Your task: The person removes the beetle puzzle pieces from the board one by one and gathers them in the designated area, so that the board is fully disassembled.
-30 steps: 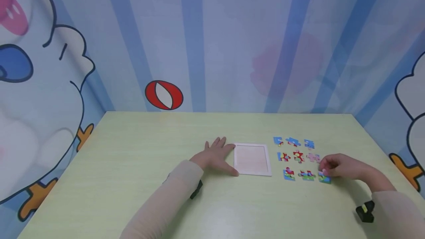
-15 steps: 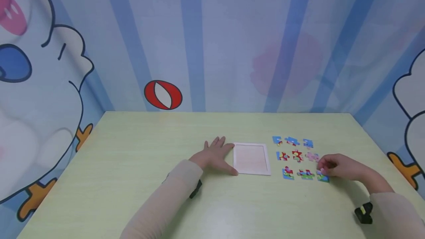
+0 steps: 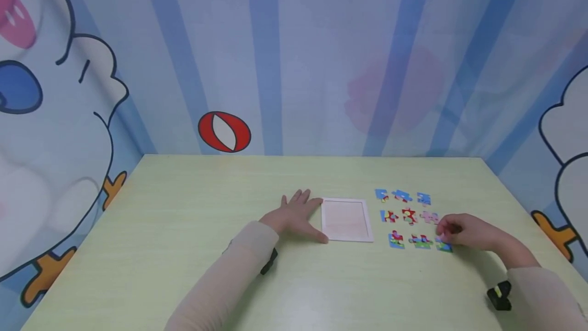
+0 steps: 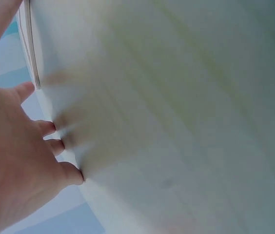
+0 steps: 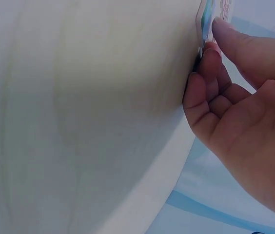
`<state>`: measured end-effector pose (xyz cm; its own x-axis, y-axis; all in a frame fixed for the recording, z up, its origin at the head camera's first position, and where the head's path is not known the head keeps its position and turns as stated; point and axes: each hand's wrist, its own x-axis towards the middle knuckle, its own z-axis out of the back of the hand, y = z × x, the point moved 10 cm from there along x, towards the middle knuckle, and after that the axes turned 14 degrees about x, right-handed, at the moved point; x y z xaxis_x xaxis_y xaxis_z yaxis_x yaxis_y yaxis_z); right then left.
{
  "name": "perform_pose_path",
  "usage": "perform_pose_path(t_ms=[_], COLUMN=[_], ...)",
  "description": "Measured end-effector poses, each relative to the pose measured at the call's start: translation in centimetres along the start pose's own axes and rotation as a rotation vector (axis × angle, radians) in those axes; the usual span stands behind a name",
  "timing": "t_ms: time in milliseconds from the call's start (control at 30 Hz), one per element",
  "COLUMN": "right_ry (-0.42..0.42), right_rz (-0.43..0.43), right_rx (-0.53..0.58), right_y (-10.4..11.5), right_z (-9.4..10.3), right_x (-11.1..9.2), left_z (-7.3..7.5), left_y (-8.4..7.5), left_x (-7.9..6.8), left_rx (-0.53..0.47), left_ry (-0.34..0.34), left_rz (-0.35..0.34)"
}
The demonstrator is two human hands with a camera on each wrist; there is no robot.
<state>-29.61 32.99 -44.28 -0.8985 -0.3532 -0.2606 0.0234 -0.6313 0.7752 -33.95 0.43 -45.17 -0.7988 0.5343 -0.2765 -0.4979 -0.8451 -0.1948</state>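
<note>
My left hand (image 3: 296, 217) lies with fingers spread at the left side of a pale pink square puzzle frame (image 3: 370, 221). Its thumb and index finger touch the frame's two left corners; in the left wrist view the other fingertips (image 4: 73, 174) rest on the table. My right hand (image 3: 468, 231) has its fingers curled in, pinching a blue and green jigsaw piece (image 3: 443, 245) at the near right corner of a group of pieces. The right wrist view shows that jigsaw piece (image 5: 206, 22) at the thumb and fingertips, partly hidden by them.
Several other jigsaw pieces lie in rows right of the frame, among them a red piece (image 3: 409, 216), a pink piece (image 3: 429, 217) and a green and red piece (image 3: 420, 241). The pale wooden table (image 3: 206, 188) meets a blue striped cloth wall (image 3: 312, 65) at the back.
The head view has shifted slightly, so everything sits a little further left in it. Both hands and the pieces keep their places relative to one another.
</note>
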Motion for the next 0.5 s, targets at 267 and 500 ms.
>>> perform_pose_path(t_ms=[267,500], right_ry=[-0.049,-0.238], right_rz=[0.025,0.129], right_rx=[-0.055,-0.243], right_y=[0.8,4.0], right_z=[0.8,2.9], right_x=[0.0,-0.9], left_z=[0.7,2.6], left_y=[0.9,3.8], left_x=[-0.2,-1.7], left_rx=[-0.023,0.052], left_ry=[-0.004,-0.084], left_rz=[-0.048,-0.035])
